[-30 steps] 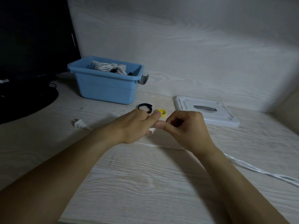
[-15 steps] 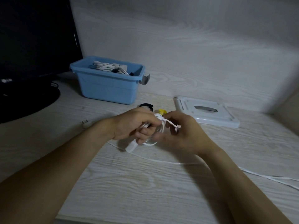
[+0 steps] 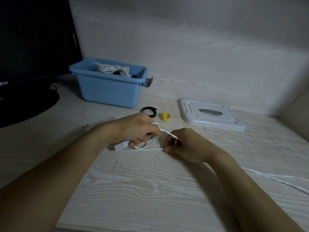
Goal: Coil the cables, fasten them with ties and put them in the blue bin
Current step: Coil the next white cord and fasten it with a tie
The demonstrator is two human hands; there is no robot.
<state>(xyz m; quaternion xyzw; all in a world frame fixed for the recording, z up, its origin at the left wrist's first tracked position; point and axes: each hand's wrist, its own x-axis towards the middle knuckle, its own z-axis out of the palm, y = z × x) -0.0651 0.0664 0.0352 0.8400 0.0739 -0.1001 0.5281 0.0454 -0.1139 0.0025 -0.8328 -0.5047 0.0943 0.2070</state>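
Note:
My left hand (image 3: pixel 137 129) grips a few loops of a thin white cable (image 3: pixel 143 148), whose white plug end (image 3: pixel 120 146) sticks out below the fist. My right hand (image 3: pixel 185 144) pinches the same cable just to the right, and a short twisted stretch runs between the two hands. The loose length of the cable trails off to the right over the table. Behind the hands lie a black tie (image 3: pixel 149 111) and a yellow tie (image 3: pixel 166 116). The blue bin (image 3: pixel 108 90) stands at the back left, with a coiled white cable (image 3: pixel 110 69) inside.
The bin's white lid (image 3: pixel 210 114) lies flat at the back right. A dark monitor (image 3: pixel 33 39) on a round black base (image 3: pixel 25 108) fills the left side. A small plug tip (image 3: pixel 86 127) shows left of my left forearm. The table's front edge runs along the bottom.
Both hands have moved slightly toward me and apart. The cable has gone from pinched flat on the table to looped in my left hand, with the plug end hanging out.

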